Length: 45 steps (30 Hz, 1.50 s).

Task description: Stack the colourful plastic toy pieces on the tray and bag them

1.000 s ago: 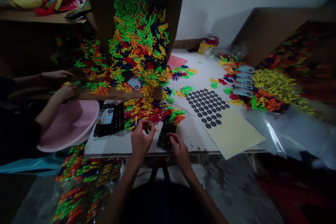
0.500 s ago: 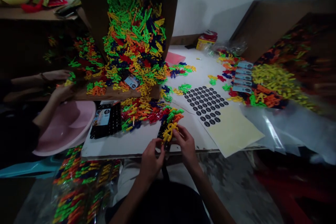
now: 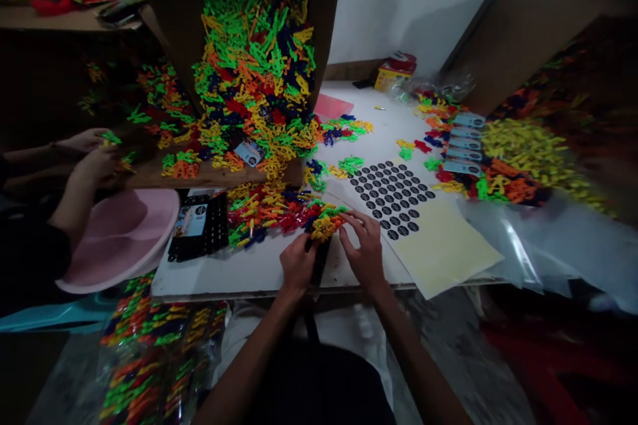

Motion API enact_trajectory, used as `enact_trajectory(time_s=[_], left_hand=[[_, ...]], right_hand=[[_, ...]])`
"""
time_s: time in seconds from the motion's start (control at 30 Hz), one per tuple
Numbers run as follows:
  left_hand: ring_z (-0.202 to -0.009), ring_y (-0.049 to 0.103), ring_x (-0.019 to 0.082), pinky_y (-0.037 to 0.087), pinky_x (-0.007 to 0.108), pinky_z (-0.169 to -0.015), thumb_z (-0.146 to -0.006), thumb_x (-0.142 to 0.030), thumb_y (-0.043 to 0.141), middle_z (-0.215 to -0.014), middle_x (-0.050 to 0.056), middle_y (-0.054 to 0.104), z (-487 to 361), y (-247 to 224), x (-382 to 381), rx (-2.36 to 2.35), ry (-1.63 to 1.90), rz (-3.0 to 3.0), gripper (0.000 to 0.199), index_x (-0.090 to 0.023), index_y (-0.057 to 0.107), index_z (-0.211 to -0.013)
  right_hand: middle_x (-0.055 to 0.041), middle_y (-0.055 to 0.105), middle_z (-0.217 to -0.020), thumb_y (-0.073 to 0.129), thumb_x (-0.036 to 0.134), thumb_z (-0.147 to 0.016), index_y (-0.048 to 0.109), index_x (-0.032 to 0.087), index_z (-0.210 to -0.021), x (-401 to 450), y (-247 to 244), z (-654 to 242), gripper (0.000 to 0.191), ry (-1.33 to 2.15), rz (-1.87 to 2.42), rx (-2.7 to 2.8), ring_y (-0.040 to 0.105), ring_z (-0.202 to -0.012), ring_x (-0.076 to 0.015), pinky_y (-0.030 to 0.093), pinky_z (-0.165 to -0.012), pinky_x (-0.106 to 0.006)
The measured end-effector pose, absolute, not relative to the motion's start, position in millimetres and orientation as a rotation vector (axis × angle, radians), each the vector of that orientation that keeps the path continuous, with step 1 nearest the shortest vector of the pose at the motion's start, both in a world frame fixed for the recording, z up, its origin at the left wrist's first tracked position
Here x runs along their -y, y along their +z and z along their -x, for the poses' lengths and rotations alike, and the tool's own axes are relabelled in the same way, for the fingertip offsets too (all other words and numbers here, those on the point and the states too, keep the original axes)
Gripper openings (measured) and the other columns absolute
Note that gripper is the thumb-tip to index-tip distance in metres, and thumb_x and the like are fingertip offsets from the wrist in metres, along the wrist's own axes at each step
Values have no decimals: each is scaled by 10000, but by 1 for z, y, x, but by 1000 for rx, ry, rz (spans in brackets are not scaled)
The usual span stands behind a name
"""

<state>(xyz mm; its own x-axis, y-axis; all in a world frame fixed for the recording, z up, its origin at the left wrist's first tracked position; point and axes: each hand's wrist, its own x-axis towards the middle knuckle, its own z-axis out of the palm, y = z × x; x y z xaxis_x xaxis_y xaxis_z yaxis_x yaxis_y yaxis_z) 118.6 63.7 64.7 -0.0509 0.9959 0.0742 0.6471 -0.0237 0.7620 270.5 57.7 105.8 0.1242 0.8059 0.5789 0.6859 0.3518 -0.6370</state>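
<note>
Small yellow plastic figures (image 3: 323, 228) lie bunched with green and orange ones at the upper end of a black strip (image 3: 319, 264) on the table in front of me. My left hand (image 3: 298, 264) is closed at the left of the bunch, thumb and fingers pinching the yellow figures. From the right, my right hand (image 3: 363, 249) curves its fingers and thumb against the orange and yellow figures. Part of the strip is hidden by my left hand and the figures. Close by on the left is a heap of mixed-colour figures (image 3: 264, 212).
Black perforated cards (image 3: 214, 226) lie at the table's left. On the right are a sheet of round black stickers (image 3: 443, 246), blue-white cards (image 3: 463, 151) and yellow figures (image 3: 528, 153). A box of figures (image 3: 259, 66) stands behind. A co-worker's hands (image 3: 94, 153) hold figures above a pink basin (image 3: 124, 232).
Both my hands have moved up and away from me, bringing the yellow figures against the green and orange ones on the strip. The co-worker's hands have shifted left.
</note>
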Motion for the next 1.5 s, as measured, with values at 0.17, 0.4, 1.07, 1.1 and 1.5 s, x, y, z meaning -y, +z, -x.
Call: enact_trajectory(time_s=[0.17, 0.4, 1.07, 1.1, 1.5], left_hand=[[-857, 701, 194, 400, 243, -715, -971, -400, 565, -937, 36, 776, -128, 57, -70, -1871, 646, -1786, 227, -250, 716, -1051], [-914, 702, 212, 405, 255, -737, -975, -504, 524, -997, 55, 770, -128, 48, -68, -1947, 665, -1761, 337, -228, 683, -1086], [-862, 713, 216, 380, 299, -748, -1012, -399, 482, -966, 89, 779, -132, 48, -72, -1983, 410, -2029, 295, -227, 714, -1070], [-864, 714, 220, 380, 300, -747, -1011, -408, 481, -965, 90, 779, -133, 50, -72, -1989, 393, -2023, 302, -227, 716, -1067], [-879, 707, 223, 387, 289, -739, -993, -396, 511, -980, 88, 774, -131, 66, -70, -1986, 399, -1961, 264, -226, 710, -1025]], right_hand=[[-67, 651, -1139, 568, 246, -965, 686, 289, -1142, -67, 93, -282, 217, 103, 1309, 1713, 588, -1124, -226, 484, -1005, -433], [-75, 624, -1140, 574, 241, -962, 666, 261, -1111, -64, 88, -279, 176, 164, 1302, 1639, 586, -1141, -225, 490, -1025, -441], [-76, 604, -1116, 600, 286, -951, 704, 280, -1052, -69, 90, -281, 146, 254, 1293, 1646, 582, -1124, -237, 530, -959, -434], [-76, 603, -1115, 599, 287, -953, 704, 280, -1055, -69, 89, -282, 146, 255, 1292, 1648, 581, -1123, -237, 526, -963, -435], [-50, 642, -1192, 657, 321, -928, 742, 327, -1000, -81, 92, -267, 111, 72, 1317, 1753, 545, -1165, -255, 421, -1019, -465]])
